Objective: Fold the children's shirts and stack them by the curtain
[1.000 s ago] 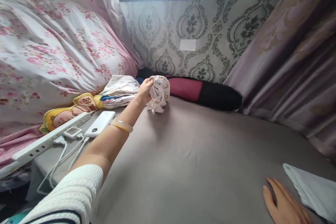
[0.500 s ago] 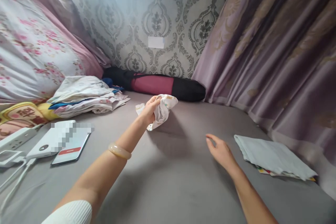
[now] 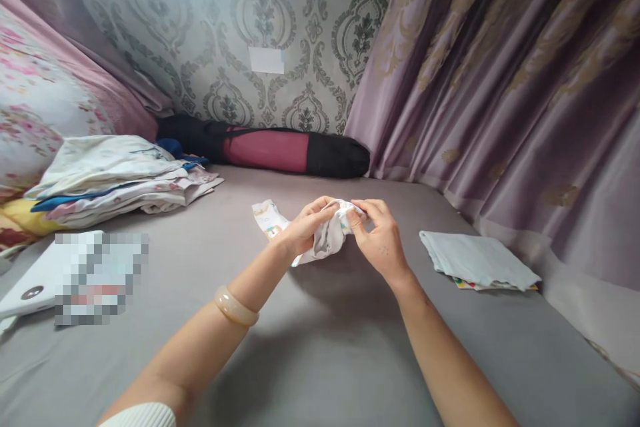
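A small white printed cloth garment (image 3: 329, 244) is held up over the grey sheet, bunched between my two hands; its exact kind I cannot make out. My left hand (image 3: 311, 221) grips its left side, and a strip of the cloth hangs out to the left behind the wrist. With thumb and fingers, my right hand (image 3: 379, 233) pinches its upper right edge. A pale bangle (image 3: 237, 307) circles my left forearm. To the right of my right hand lies a folded light-grey cloth (image 3: 477, 259), with a colourful piece showing under its front edge.
A stack of folded clothes (image 3: 117, 180) lies at the left by a floral pillow (image 3: 35, 107). In front of it are a white device (image 3: 40, 280) and a phone (image 3: 105, 280), partly blurred out. A long black and red bag (image 3: 270, 149) lies along the wall; a purple curtain (image 3: 480, 80) hangs at the right.
My right hand has come up and left to take hold of the garment, which only my left hand held before. The view has turned somewhat to the right.
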Demonstrator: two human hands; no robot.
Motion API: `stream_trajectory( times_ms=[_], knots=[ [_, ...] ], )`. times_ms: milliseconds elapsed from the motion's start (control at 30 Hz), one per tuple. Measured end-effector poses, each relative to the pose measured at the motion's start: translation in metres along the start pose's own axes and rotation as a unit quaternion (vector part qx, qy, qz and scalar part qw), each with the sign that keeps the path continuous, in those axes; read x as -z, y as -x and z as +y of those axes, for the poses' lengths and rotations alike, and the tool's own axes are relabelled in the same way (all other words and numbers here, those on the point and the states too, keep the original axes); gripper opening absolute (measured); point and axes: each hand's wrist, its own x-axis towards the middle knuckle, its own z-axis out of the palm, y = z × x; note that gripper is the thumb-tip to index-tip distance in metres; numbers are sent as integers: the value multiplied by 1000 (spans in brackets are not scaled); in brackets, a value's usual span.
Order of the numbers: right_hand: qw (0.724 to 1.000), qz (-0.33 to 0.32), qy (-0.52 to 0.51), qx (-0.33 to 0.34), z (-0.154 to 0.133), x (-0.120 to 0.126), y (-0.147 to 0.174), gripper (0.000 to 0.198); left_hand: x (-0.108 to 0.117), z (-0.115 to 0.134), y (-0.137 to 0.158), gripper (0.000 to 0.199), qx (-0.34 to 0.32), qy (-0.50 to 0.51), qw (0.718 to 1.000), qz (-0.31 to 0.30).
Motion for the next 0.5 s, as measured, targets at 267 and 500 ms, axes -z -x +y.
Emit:
stream_trajectory(
  times_ms=[267, 500],
  knots=[
    [999, -22, -23, -14, 7, -4, 4, 17, 5, -5, 7, 40, 23, 7, 999, 22],
    [999, -10, -29, -24, 17, -12, -3, 13, 27, -2, 30, 46, -3, -131, 990, 49]
  ],
)
